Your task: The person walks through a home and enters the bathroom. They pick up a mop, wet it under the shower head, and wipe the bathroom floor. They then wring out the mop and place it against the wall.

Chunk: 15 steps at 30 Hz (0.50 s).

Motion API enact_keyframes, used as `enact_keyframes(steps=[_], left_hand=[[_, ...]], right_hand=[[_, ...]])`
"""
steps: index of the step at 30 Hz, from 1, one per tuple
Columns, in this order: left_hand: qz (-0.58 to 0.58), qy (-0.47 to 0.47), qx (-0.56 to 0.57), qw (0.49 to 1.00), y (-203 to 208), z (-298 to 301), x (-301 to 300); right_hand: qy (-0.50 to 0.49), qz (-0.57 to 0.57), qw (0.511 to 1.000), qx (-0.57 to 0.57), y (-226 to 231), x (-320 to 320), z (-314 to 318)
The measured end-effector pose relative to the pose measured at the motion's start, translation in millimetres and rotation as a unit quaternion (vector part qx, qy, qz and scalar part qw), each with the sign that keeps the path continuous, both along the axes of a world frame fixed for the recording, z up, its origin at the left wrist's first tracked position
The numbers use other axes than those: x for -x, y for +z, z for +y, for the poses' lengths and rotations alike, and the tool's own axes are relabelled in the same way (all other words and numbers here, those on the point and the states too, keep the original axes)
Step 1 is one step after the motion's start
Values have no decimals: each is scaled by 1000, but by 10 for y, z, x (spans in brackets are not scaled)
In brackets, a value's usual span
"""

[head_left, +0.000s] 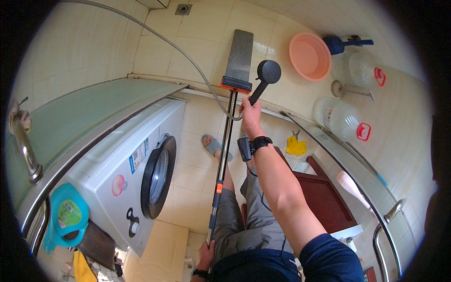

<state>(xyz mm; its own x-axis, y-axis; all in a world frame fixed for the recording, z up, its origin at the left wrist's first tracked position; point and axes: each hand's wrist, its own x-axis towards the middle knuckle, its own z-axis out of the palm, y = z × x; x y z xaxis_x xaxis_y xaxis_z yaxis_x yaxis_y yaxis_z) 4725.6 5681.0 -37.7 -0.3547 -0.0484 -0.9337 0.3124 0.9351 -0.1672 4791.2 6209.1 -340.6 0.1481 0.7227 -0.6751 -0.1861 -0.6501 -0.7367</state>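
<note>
**Shower head aimed at mop over the shower threshold**

A person stands in a tiled bathroom, the right hand (250,115) with fingers clenched around the handle of a black shower head (268,73), its face turned toward the grey pad of a flat mop (238,58) resting on the shower floor (197,42) beyond the door track. The left hand (205,255) grips the lower end of the mop's pole near the waist. The metal hose (188,56) loops across the pole (touching or just clear, it is hard to say). A judgement: spray could bounce off the pad onto the white washing machine (127,169) close at the left, and a wet tile under the sandalled foot (212,144) could mean a slip. The hose might also snag the pole and jerk the head aside.
</note>
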Motion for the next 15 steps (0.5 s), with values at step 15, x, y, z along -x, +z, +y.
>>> enact_keyframes(steps=[15], left_hand=[[-3, 0, -16, 1000, -59, -156, -4]], right_hand=[[-18, -93, 995, -19, 73, -86, 263]])
